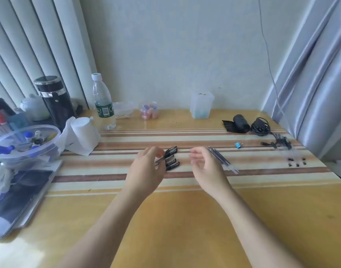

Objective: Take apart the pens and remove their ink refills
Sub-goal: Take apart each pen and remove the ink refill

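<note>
Several black-capped pens [171, 161] lie side by side on the striped table [185, 219] at its middle. My left hand [146, 171] is over their left ends, and its fingertips pinch the topmost pen [170, 151]. To the right lies a bundle of thin ink refills [222, 160], slanting away to the right. My right hand [204, 167] hovers beside the refills with fingers loosely curled and nothing in it. Clear pen barrels [283, 147] and small black tips [296, 162] sit at the far right.
A clear bowl of oddments [24, 144], a black flask [55, 101], a water bottle [103, 101] and a white cup [84, 130] stand at the left. A frosted cup [201, 105], a black roll [241, 123] and a cable [260, 126] lie at the back.
</note>
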